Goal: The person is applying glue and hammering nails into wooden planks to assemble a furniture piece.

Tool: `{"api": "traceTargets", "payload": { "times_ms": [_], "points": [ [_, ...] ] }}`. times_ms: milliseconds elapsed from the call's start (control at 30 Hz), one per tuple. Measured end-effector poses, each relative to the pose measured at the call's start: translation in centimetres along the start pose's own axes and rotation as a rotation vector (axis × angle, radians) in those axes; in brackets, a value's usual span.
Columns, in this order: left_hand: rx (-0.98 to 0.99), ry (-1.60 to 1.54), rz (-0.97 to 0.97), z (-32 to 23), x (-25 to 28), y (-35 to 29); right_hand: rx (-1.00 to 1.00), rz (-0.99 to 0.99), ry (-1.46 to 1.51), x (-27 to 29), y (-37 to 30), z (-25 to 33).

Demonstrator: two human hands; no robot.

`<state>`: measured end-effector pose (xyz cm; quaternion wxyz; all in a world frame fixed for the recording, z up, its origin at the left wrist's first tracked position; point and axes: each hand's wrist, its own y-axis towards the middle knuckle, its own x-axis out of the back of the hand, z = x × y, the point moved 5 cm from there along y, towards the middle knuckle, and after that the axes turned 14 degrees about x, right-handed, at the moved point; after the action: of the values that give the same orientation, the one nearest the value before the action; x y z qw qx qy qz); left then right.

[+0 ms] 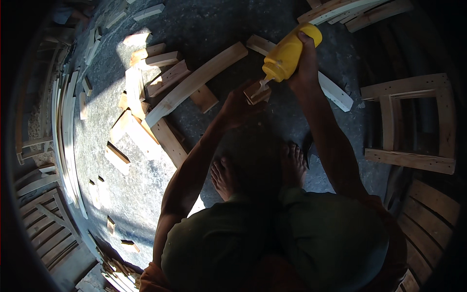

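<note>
In my right hand [305,65] is a yellow squeeze bottle [287,53], tipped so that its nozzle points down and to the left. Its pale tip meets or nearly meets the end of a small wooden block [253,93]. A whitish streak, which looks like glue, shows on that end. My left hand [236,108] is closed round the block, its fingers in deep shadow. Just beyond this hand, a long slightly curved board [199,80] lies across other pieces, and a short wooden offcut [204,98] sits beside it.
Cut wood pieces [165,78] lie in a loose pile at the left, partly sunlit. Long thin strips [68,141] stand farther left. A wooden frame [408,155] is at the right, above a slatted wooden piece [428,214]. My bare feet [293,163] rest on the grey floor [151,194].
</note>
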<state>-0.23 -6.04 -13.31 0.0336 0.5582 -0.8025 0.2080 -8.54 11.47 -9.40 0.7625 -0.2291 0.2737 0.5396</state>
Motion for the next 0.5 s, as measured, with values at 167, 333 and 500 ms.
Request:
{"api": "traceTargets", "payload": {
  "times_ms": [167,333,500],
  "points": [
    [-0.001,-0.024,-0.036,-0.7,0.0,-0.4,-0.207,0.056,0.016,3.5,0.0,-4.0],
    [-0.008,-0.012,-0.059,-1.3,0.2,0.0,-0.313,0.152,0.082,2.4,-1.3,-5.0],
    [-0.103,-0.062,-0.066,-2.3,0.8,0.4,-0.426,-0.254,0.556,0.6,4.5,-5.8]
  ]
}}
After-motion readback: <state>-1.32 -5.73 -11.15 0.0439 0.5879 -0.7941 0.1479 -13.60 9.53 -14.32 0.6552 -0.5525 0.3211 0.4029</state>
